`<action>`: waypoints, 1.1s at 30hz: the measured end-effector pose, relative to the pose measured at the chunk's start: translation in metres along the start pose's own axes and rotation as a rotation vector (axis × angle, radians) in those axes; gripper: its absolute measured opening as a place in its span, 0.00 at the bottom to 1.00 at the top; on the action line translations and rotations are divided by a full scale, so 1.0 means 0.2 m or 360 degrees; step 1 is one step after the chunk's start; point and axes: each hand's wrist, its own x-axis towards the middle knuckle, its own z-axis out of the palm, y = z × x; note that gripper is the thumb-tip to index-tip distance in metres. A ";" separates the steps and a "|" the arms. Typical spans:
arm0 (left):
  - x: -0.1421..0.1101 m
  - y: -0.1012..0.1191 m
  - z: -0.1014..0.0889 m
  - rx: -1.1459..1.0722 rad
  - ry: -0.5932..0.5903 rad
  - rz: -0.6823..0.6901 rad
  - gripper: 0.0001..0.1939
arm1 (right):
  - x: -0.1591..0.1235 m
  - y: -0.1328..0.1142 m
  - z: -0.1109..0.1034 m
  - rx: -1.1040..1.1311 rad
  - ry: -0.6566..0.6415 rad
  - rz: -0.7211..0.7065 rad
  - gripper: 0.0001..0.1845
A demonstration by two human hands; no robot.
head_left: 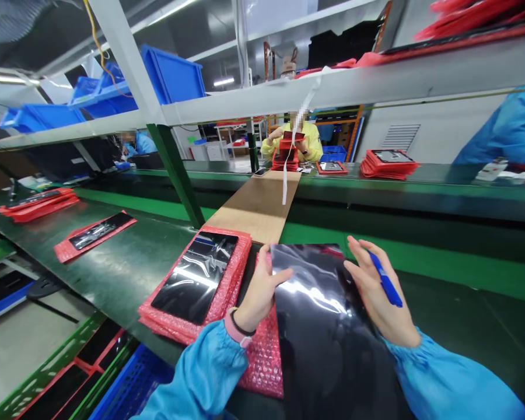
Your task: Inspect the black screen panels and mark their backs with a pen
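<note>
A large, glossy black screen panel (328, 350) is tilted up in front of me. My left hand (260, 291) grips its upper left edge, with the thumb over the front. At the opposite edge is my right hand (382, 291), its fingertips close to or touching the panel; I cannot tell which. A blue pen (385, 279) is tucked between the fingers of that hand. Pink bubble wrap (262, 361) lies partly hidden behind the panel. Left of my hands, another black screen (196, 277) rests on a stack of pink bubble-wrap sleeves (161, 326).
Farther left on the green bench (100, 280) lie a wrapped screen (98, 231) and a red stack (39, 204). A wooden board (258, 204) bridges to the opposite bench, where a person in yellow (312, 143) sits. A green post (175, 175) and overhead shelf (262, 96) stand ahead.
</note>
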 end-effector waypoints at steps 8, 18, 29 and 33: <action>0.12 -0.21 -0.37 0.0467 0.0209 -0.0093 0.21 | 0.11 0.38 -0.15 -0.0172 -0.0057 0.0184 0.16; 0.22 -0.33 -0.35 0.0742 0.0156 -0.0088 0.22 | 0.13 0.55 -0.16 -0.0029 -0.0141 0.0398 0.12; -0.09 -0.16 -0.44 0.0812 0.0290 -0.0501 0.28 | -0.05 0.43 -0.07 -0.0265 0.0045 -0.0312 0.14; -0.17 -0.11 -0.46 0.0785 0.0261 -0.0720 0.26 | -0.24 0.38 0.05 -0.0427 -0.0457 -0.0337 0.12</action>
